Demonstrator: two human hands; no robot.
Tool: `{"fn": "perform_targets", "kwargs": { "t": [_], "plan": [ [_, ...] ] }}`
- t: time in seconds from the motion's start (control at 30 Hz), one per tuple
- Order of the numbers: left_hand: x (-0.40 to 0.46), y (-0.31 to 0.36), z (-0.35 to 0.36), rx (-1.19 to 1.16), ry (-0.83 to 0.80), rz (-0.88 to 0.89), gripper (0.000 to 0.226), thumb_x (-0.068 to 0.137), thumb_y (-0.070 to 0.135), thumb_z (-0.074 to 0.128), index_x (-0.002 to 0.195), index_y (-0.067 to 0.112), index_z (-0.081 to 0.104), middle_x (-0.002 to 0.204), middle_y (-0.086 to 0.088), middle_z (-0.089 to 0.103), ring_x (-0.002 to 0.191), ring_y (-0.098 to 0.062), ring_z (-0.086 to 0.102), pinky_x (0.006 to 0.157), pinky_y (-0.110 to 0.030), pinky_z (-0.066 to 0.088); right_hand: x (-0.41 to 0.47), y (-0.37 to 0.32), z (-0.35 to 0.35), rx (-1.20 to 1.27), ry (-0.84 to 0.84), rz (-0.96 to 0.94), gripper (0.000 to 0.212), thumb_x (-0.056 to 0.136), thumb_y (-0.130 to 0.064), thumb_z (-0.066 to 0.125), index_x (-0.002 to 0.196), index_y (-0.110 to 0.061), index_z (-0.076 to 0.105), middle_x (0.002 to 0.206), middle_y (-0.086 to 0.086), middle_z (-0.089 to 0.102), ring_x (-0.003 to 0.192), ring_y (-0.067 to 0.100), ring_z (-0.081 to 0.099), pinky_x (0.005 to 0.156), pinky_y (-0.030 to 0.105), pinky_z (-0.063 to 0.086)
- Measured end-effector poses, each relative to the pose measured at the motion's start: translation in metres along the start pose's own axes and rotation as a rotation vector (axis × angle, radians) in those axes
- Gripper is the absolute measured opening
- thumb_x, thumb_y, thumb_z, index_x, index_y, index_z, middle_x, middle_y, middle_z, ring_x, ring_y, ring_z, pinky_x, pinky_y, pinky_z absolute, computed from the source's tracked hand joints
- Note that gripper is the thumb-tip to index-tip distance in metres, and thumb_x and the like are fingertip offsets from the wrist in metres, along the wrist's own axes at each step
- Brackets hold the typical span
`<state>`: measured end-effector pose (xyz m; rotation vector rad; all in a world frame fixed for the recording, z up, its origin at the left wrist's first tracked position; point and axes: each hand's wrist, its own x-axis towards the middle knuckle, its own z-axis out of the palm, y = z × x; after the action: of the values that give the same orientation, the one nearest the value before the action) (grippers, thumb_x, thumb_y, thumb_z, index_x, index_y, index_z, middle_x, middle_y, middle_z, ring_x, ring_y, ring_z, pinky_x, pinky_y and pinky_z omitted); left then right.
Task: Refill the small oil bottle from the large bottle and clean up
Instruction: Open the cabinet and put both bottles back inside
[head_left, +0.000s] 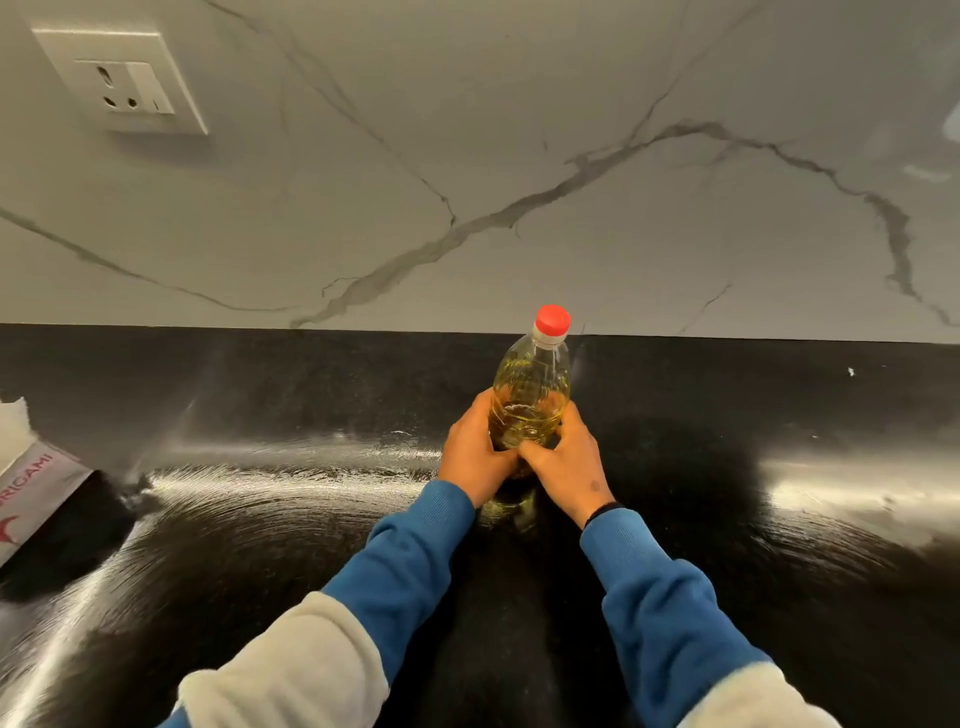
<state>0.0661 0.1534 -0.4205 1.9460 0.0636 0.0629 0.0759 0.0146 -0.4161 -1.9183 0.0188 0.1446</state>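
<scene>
Black stone counter (260, 545) runs under a veined marble wall (467, 156). Both hands, left hand (475, 457) and right hand (563, 467), wrap together round the oil bottle (530, 400), upright between them, its red cap (552, 319) above the fingers.

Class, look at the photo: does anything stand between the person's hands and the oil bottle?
No. Both the left hand and right hand already grip the oil bottle directly; its red cap is on.
</scene>
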Motion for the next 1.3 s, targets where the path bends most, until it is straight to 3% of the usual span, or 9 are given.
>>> {"fn": "perform_targets", "kwargs": {
  "t": [0.23,0.4,0.57,0.7,0.83,0.9,1.07,1.17,1.3],
  "plan": [
    [-0.007,0.032,-0.020,-0.079,0.030,0.049,0.065,0.077,0.004,0.068,0.136,0.029,0.056,0.112,0.011,0.073,0.106,-0.008,0.070,0.094,-0.045,0.059,-0.007,-0.038,-0.008,-0.049,0.029,-0.156,0.066,0.075,-0.044,0.084,0.130,-0.030,0.050,0.120,-0.010,0.065,0.109,0.004,0.063,0.093,0.024,0.053],
    [-0.010,0.076,-0.043,-0.177,0.088,0.146,0.071,0.078,-0.005,0.065,0.141,0.027,0.054,0.116,0.012,0.072,0.107,-0.010,0.071,0.092,-0.043,0.061,-0.016,-0.096,-0.020,-0.024,0.077,-0.291,0.057,0.075,-0.053,0.082,0.120,-0.037,0.049,0.107,-0.019,0.066,0.095,-0.008,0.065,0.077,0.009,0.051],
    [-0.019,0.133,-0.072,-0.211,0.137,0.309,0.069,0.084,-0.010,0.071,0.145,0.013,0.050,0.126,0.000,0.069,0.115,-0.016,0.068,0.098,-0.045,0.058,-0.036,-0.158,-0.035,0.005,0.120,-0.454,0.057,0.078,-0.051,0.081,0.122,-0.029,0.053,0.106,-0.015,0.069,0.094,-0.001,0.068,0.081,0.018,0.057],
    [-0.041,0.187,-0.092,-0.200,0.229,0.480,0.062,0.084,-0.001,0.076,0.132,0.032,0.055,0.112,0.025,0.071,0.105,-0.002,0.070,0.085,-0.020,0.058,-0.062,-0.209,-0.050,-0.056,0.200,-0.581,0.055,0.075,-0.061,0.078,0.115,-0.038,0.051,0.099,-0.020,0.067,0.089,-0.006,0.066,0.076,0.016,0.057],
    [-0.068,0.250,-0.111,-0.240,0.308,0.667,0.058,0.078,0.033,0.075,0.133,0.026,0.060,0.114,0.018,0.073,0.100,-0.002,0.071,0.078,-0.012,0.054,-0.089,-0.266,-0.069,-0.077,0.284,-0.708,0.055,0.070,-0.076,0.067,0.111,-0.042,0.053,0.097,-0.018,0.070,0.085,-0.002,0.068,0.077,0.032,0.061],
    [-0.076,0.279,-0.121,-0.238,0.354,0.751,0.057,0.081,0.037,0.073,0.135,0.025,0.059,0.116,0.021,0.071,0.102,0.001,0.070,0.078,-0.009,0.052,-0.101,-0.296,-0.080,-0.048,0.287,-0.780,0.051,0.074,-0.073,0.068,0.112,-0.041,0.056,0.101,-0.021,0.071,0.088,-0.003,0.069,0.079,0.033,0.061],
    [-0.089,0.358,-0.148,-0.225,0.448,0.965,0.048,0.084,0.040,0.066,0.130,0.028,0.060,0.111,0.027,0.071,0.100,0.003,0.069,0.075,-0.008,0.052,-0.127,-0.379,-0.112,0.040,0.283,-0.925,0.049,0.075,-0.070,0.070,0.109,-0.035,0.063,0.097,-0.019,0.073,0.087,-0.001,0.071,0.078,0.036,0.061],
    [-0.085,0.407,-0.168,-0.184,0.458,1.050,0.038,0.091,0.027,0.071,0.128,0.024,0.061,0.105,0.020,0.073,0.097,0.001,0.070,0.076,-0.017,0.058,-0.136,-0.429,-0.131,0.068,0.283,-0.975,0.057,0.072,-0.070,0.071,0.109,-0.027,0.065,0.095,-0.007,0.075,0.086,0.010,0.073,0.077,0.043,0.061],
    [-0.073,0.461,-0.188,-0.090,0.522,1.042,0.043,0.086,0.039,0.058,0.126,0.023,0.063,0.099,0.016,0.071,0.091,0.003,0.068,0.075,-0.015,0.056,-0.135,-0.483,-0.151,0.054,0.329,-0.999,0.050,0.074,-0.066,0.073,0.099,-0.022,0.066,0.090,-0.005,0.074,0.083,0.013,0.072,0.077,0.044,0.062]
  ]
}}
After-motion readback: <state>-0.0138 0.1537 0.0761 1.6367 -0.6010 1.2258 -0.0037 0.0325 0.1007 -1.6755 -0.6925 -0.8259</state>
